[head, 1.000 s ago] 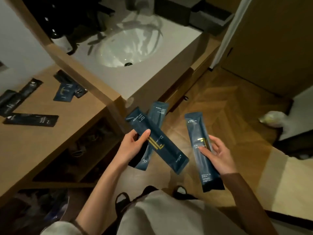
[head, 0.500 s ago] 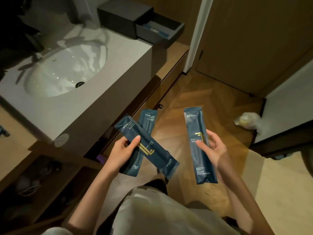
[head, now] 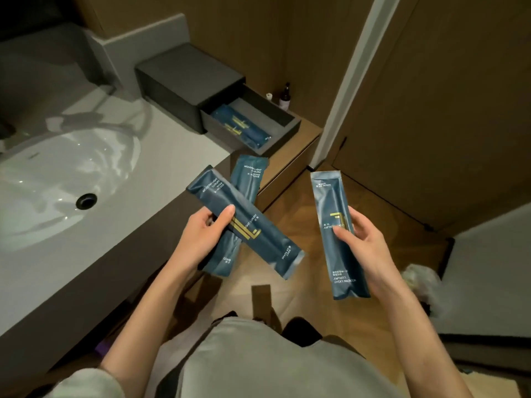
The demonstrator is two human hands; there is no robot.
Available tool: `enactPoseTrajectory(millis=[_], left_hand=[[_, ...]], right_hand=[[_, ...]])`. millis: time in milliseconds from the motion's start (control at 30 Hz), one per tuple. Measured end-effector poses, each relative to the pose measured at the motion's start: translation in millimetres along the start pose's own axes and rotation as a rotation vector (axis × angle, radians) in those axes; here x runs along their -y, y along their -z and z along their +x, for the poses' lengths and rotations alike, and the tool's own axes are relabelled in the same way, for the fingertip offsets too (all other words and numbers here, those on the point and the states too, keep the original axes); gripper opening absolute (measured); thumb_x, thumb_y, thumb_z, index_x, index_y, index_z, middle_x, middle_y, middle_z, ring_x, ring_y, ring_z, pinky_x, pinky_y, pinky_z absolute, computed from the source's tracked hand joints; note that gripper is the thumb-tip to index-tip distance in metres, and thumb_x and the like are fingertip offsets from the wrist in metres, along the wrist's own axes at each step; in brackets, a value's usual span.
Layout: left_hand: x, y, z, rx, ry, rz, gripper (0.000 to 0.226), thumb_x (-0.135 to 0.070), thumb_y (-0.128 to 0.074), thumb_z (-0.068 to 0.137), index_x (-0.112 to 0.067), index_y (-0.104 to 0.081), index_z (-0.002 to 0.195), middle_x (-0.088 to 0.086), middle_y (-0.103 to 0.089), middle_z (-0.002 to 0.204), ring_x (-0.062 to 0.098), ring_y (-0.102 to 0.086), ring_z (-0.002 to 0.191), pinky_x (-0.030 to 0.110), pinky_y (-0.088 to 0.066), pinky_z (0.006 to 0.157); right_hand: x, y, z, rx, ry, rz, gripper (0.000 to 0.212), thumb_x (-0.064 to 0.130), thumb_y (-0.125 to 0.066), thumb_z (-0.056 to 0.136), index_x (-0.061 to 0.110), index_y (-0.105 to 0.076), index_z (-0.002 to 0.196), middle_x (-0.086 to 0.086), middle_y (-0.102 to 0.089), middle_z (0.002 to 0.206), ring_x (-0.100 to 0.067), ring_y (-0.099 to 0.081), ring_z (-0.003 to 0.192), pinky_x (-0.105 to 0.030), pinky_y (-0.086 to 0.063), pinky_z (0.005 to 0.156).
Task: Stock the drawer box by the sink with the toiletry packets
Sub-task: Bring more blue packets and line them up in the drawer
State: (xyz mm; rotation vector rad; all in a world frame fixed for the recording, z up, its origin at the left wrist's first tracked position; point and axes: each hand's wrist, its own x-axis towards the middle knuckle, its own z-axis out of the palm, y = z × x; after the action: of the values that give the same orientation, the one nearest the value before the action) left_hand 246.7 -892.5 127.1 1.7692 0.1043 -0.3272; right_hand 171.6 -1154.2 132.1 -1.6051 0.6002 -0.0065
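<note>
My left hand (head: 201,234) grips two dark blue toiletry packets crossed over each other: a dental kit packet (head: 258,234) on top and a comb packet (head: 248,179) beneath. My right hand (head: 365,239) holds a third blue packet (head: 333,202) upright. The dark grey drawer box (head: 184,79) stands on the counter right of the sink, beyond my hands. Its drawer (head: 283,130) is pulled open and has blue packets (head: 238,124) lying in its left part.
A white oval sink (head: 57,179) fills the left of the grey counter (head: 161,156). Two small bottles (head: 284,97) stand on the wooden ledge behind the drawer. A wooden door (head: 445,110) is at right, and a crumpled white bag (head: 422,285) lies on the parquet floor.
The view has swung right and closer to the sink, so the open drawer box now sits just beyond my hands. The packets stay held the same way in both hands.
</note>
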Motion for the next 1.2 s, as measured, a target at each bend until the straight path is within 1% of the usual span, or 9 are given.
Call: enactPoseTrajectory(millis=[67,233,333,500,600,700,900,1000,1200], left_hand=[[-16,-9,23,-0.048,-0.011,0.005,0.01,-0.035,-0.057,0.092,-0.029,-0.064,0.096,-0.014,-0.069,0.094,-0.005,-0.065,0.081,0.012,-0.048,0.069],[-29,-28,60,-0.214,0.046,-0.023,0.022,-0.039,-0.055,0.092,-0.023,-0.065,0.104,-0.008,-0.07,0.095,0.003,-0.065,0.084,0.013,-0.045,0.064],[-30,-44,72,-0.363,0.088,-0.097,0.021,-0.037,-0.055,0.093,-0.021,-0.065,0.103,-0.004,-0.07,0.095,0.01,-0.066,0.086,0.019,-0.047,0.067],[-44,-79,81,-0.58,0.139,-0.237,0.015,-0.031,-0.055,0.094,-0.022,-0.064,0.1,-0.005,-0.07,0.093,0.005,-0.066,0.082,0.024,-0.048,0.072],[-53,-96,84,-0.648,0.185,-0.276,0.02,-0.033,-0.056,0.092,-0.018,-0.065,0.103,0.0,-0.071,0.098,0.012,-0.066,0.092,0.028,-0.05,0.08],[-59,-108,84,-0.71,0.203,-0.322,0.02,-0.032,-0.055,0.093,-0.017,-0.066,0.101,0.0,-0.073,0.095,0.013,-0.068,0.09,0.031,-0.051,0.081],[-65,-105,93,-0.882,0.239,-0.388,0.018,-0.028,-0.053,0.095,-0.014,-0.064,0.093,0.001,-0.07,0.088,0.015,-0.064,0.084,0.028,-0.046,0.072],[-65,-90,101,-0.925,0.237,-0.411,0.017,-0.028,-0.053,0.095,-0.015,-0.063,0.092,0.0,-0.069,0.087,0.014,-0.063,0.083,0.027,-0.045,0.07],[-73,-31,136,-0.88,0.153,-0.394,0.026,-0.033,-0.053,0.094,-0.011,-0.065,0.097,0.003,-0.073,0.088,0.016,-0.067,0.085,0.03,-0.049,0.078]], right_hand=[[19,5,36,0.065,0.019,-0.023,0.054,0.014,-0.061,0.091,0.035,-0.045,0.138,0.009,-0.062,0.12,-0.009,-0.063,0.102,-0.025,-0.05,0.073],[59,8,128,0.253,0.104,-0.147,0.057,0.012,-0.058,0.092,0.039,-0.042,0.14,0.014,-0.056,0.126,-0.001,-0.057,0.103,-0.021,-0.047,0.07],[80,5,181,0.397,0.149,-0.193,0.059,0.012,-0.059,0.092,0.039,-0.04,0.142,0.012,-0.055,0.13,-0.004,-0.057,0.107,-0.026,-0.051,0.079],[116,0,250,0.605,0.212,-0.295,0.06,0.014,-0.062,0.091,0.036,-0.04,0.142,0.009,-0.054,0.135,-0.007,-0.057,0.113,-0.035,-0.051,0.095],[132,-11,278,0.7,0.247,-0.328,0.06,0.014,-0.062,0.091,0.034,-0.039,0.143,0.008,-0.058,0.124,0.0,-0.057,0.104,-0.024,-0.052,0.082],[145,-28,296,0.776,0.295,-0.374,0.057,0.012,-0.061,0.091,0.031,-0.04,0.14,0.02,-0.056,0.105,0.015,-0.058,0.086,-0.006,-0.048,0.06],[166,-67,318,0.835,0.422,-0.431,0.049,0.014,-0.063,0.09,0.024,-0.046,0.135,0.009,-0.059,0.11,0.006,-0.057,0.089,-0.004,-0.047,0.06],[178,-90,326,0.844,0.499,-0.434,0.044,0.014,-0.063,0.09,0.025,-0.048,0.13,0.017,-0.056,0.108,0.008,-0.056,0.091,-0.003,-0.046,0.061],[200,-152,355,0.781,0.591,-0.46,0.045,0.018,-0.066,0.089,0.022,-0.049,0.13,0.002,-0.062,0.118,-0.01,-0.061,0.101,-0.025,-0.053,0.08]])
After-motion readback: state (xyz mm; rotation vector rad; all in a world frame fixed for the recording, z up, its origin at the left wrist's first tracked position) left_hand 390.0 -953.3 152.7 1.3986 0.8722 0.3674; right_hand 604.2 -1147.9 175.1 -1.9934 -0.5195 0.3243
